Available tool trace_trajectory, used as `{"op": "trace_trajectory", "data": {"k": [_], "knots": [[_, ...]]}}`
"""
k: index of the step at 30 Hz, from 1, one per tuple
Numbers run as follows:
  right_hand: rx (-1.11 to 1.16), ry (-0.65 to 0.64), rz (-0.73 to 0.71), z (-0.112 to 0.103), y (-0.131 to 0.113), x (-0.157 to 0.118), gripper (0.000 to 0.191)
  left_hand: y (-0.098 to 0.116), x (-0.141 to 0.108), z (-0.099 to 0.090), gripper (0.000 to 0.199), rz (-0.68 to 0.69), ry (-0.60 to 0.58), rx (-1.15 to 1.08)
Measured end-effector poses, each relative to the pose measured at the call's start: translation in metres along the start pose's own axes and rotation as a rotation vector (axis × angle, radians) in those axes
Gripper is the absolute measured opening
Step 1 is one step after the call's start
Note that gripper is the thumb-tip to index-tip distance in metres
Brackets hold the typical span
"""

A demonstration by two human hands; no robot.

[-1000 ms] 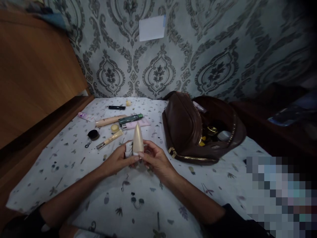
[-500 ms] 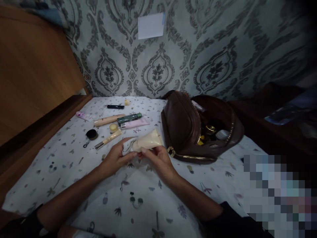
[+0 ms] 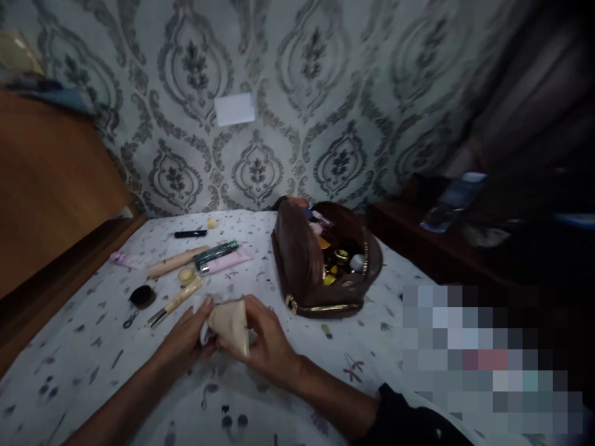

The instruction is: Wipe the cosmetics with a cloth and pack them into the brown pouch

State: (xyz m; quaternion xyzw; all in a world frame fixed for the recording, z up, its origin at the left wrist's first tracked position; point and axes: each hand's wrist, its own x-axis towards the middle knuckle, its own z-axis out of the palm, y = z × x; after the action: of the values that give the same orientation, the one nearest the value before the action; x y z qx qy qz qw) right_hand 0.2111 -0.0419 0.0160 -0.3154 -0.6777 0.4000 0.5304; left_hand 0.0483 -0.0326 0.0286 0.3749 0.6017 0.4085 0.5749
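Left hand (image 3: 196,329) grips a white cloth (image 3: 205,333) against the cream-coloured squeeze tube (image 3: 231,323); right hand (image 3: 273,344) grasps the tube above the patterned sheet (image 3: 274,412). Wiping appears in hand; the next move calls for steady turning.

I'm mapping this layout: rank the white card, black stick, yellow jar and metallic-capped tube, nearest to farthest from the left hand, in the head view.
From the left hand:
1. Metallic-capped tube, just beyond it.
2. Yellow jar, behind the tube.
3. Black stick, farther back on the cloth.
4. White card, up on the wall.
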Motion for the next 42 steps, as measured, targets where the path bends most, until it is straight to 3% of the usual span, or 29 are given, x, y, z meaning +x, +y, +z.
{"op": "trace_trajectory", "data": {"k": [5, 9, 11, 14, 18, 21, 24, 27, 28, 32, 36, 42], "knots": [[0.003, -0.014, -0.089, -0.019, -0.015, -0.008, 0.060, 0.020, -0.003, 0.007, 0.052, 0.037, -0.003, 0.045], [-0.034, 0.065, -0.169, -0.053, -0.042, -0.022, 0.081, 0.040, -0.009, 0.029, 0.054, 0.033, -0.065, 0.098], [-0.124, 0.064, -0.253, -0.073, -0.058, -0.029, 0.072, 0.047, -0.013, 0.048, 0.058, 0.016, -0.120, 0.126], [-0.221, 0.045, -0.294, -0.102, -0.080, -0.037, 0.043, 0.056, -0.023, 0.081, 0.061, 0.017, -0.168, 0.136], [-0.173, 0.221, -0.226, -0.140, -0.103, -0.043, 0.035, 0.069, -0.034, 0.117, 0.060, 0.096, -0.218, 0.240], [-0.131, 0.439, -0.180, -0.177, -0.116, -0.031, 0.019, 0.081, -0.030, 0.132, 0.054, 0.360, -0.271, 0.415], [-0.220, 0.559, -0.176, -0.217, -0.115, 0.004, 0.013, 0.088, -0.019, 0.138, 0.041, 0.666, -0.289, 0.575], [-0.376, 0.477, -0.150, -0.244, -0.101, 0.057, 0.015, 0.085, -0.009, 0.135, 0.042, 0.733, -0.265, 0.621], [-0.443, 0.393, -0.126, -0.248, -0.095, 0.075, 0.015, 0.082, -0.007, 0.133, 0.044, 0.731, -0.253, 0.627], [-0.627, 0.172, -0.046, -0.248, -0.073, 0.130, 0.019, 0.075, -0.005, 0.120, 0.047, 0.711, -0.292, 0.703], [-0.730, 0.041, -0.006, -0.241, -0.059, 0.151, 0.025, 0.073, -0.007, 0.110, 0.048, 0.706, -0.352, 0.739], [-0.802, -0.060, 0.056, -0.234, -0.037, 0.162, 0.025, 0.067, -0.012, 0.118, 0.047, 0.668, -0.258, 0.748]]}}
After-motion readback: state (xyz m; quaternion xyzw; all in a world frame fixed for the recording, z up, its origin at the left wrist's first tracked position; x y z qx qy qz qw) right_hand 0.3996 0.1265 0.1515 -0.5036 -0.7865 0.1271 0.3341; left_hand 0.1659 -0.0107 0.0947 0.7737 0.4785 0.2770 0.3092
